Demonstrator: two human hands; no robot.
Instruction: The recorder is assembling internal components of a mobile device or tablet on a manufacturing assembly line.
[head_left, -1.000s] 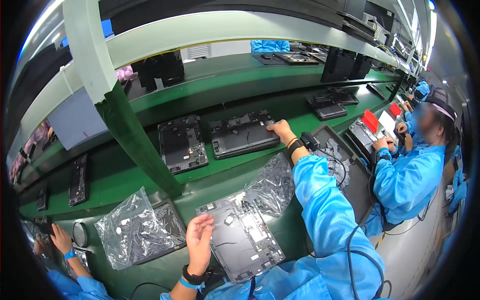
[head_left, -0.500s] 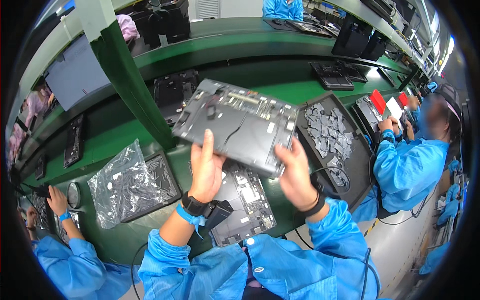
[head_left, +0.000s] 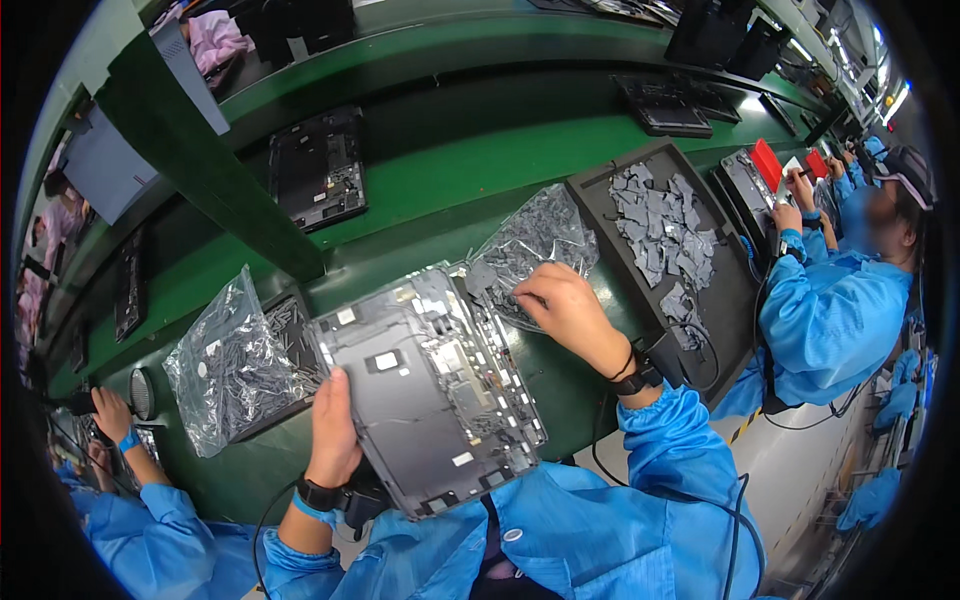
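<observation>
My left hand [head_left: 334, 428] grips the left edge of a dark grey laptop chassis [head_left: 400, 410], thumb on top and fingers mostly hidden beneath. The chassis lies tilted close to my body, its inner side up, with boards and connectors along its right part. My right hand [head_left: 572, 312] is closed in a pinch just beyond the chassis's far right corner. Whatever sits between its fingertips is too small to make out. Beside those fingertips is a clear plastic bag [head_left: 548, 240] of small dark pieces, with a flat grey piece [head_left: 482, 276] at its near left end.
A black tray [head_left: 625, 215] of torn grey scraps stands at the right. Another clear bag [head_left: 225, 365] lies over a tray at the left. A green post [head_left: 200, 160] rises there. More laptop parts [head_left: 318, 165] rest farther back. Co-workers [head_left: 835, 300] sit on both sides.
The chassis has come down toward my body and turned. My right hand has let go of it and moved to the bag of dark pieces, while my left hand keeps its hold.
</observation>
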